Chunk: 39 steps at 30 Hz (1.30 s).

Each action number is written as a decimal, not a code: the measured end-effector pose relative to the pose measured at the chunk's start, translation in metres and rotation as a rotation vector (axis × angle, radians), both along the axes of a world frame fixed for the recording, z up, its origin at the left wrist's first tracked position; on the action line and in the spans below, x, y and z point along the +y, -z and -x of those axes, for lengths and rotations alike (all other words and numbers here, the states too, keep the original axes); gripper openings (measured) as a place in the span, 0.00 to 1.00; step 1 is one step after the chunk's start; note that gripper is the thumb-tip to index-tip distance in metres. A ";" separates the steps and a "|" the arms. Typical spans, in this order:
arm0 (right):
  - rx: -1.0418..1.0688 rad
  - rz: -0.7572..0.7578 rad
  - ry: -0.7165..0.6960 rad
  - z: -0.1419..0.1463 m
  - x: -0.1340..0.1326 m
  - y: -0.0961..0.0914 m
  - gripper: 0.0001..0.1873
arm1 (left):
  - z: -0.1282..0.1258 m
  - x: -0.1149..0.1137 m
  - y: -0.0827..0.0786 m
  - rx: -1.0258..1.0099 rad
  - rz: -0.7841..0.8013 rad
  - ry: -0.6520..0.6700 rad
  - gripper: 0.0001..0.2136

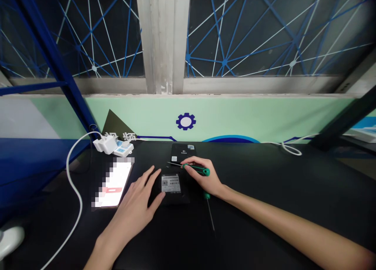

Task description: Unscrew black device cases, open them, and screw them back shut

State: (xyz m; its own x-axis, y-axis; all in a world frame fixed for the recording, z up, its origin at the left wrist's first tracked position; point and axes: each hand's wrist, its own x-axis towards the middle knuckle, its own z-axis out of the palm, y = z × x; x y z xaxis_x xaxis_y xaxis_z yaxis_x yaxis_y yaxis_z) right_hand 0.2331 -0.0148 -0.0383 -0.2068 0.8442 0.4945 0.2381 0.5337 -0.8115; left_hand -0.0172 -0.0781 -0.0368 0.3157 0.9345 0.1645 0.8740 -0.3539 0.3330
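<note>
From my feed, the right hand point(205, 175), just right of centre frame, is closed on a green-handled screwdriver point(204, 171); the grip covers part of the handle, and the shaft points left. Its thin tip ends above a dark device point(170, 183) with a pale label, at frame centre; I cannot tell whether the tip touches anything. Label print too small for me to read, and the device's dark edges melt into the black desk point(264, 238). A tiny speck point(167, 167) lies just below the tip, too small to identify. The left hand point(138, 199), lower centre-left, has its fingers spread and unclosed, thumb and forefinger at the device's left side; pressure I can't judge. A black case point(182, 149) with small stickers sits behind, its lower right corner hidden by the right hand. A second screwdriver point(207, 196) lies below the right wrist, shaft tip fading into the dark surface. Centre-left, a bright phone point(114, 184) is partly pixelated, screen unreadable. A white rounded object point(11, 238) is cut off by the left edge; both forearms run out of frame.
</note>
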 end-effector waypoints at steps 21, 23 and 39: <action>0.032 -0.005 0.031 -0.001 0.001 0.002 0.10 | -0.002 0.000 -0.012 -0.059 -0.053 0.026 0.17; 0.033 -0.015 0.034 -0.001 0.001 0.002 0.10 | -0.003 0.000 -0.013 -0.066 -0.044 0.031 0.17; 0.063 -0.020 0.042 -0.003 0.000 0.003 0.11 | -0.004 0.001 -0.019 -0.075 -0.030 -0.047 0.17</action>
